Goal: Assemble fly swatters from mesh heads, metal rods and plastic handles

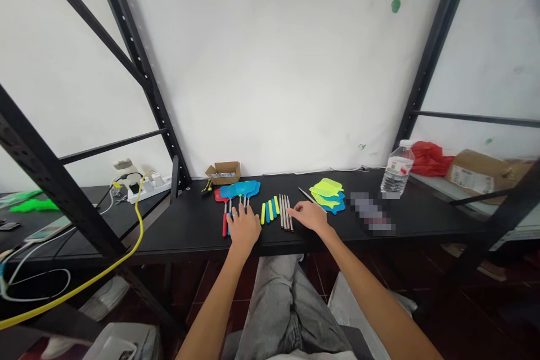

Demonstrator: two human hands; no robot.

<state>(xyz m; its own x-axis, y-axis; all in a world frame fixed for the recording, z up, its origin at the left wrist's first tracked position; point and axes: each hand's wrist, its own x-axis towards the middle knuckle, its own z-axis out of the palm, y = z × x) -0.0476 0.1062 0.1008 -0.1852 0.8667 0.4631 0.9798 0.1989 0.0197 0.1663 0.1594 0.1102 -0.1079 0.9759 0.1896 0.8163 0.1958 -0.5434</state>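
Observation:
My left hand (pixel 244 226) lies with its fingers spread over the handles of several fly swatters, whose blue swatter heads (pixel 240 189) and red swatter head (pixel 220 194) point away from me. One red handle (pixel 225 225) shows left of that hand. Loose yellow and blue handles (pixel 270 211) lie in a row between my hands. Beside them is a row of slim metal rods (pixel 283 214). My right hand (pixel 311 215) has its fingers curled, thumb and forefinger closed at the rightmost rod. Behind it lie another metal rod (pixel 307 194) and a pile of yellow and blue loose swatter heads (pixel 328 192).
A small open cardboard box (pixel 224 172) stands by the wall. On the right are a water bottle (pixel 397 170) and a blurred-out patch. Black metal shelf posts (pixel 143 67) frame the black table (pixel 181 230). A yellow cable (pixel 139 230) hangs at left, near a power strip (pixel 148 188).

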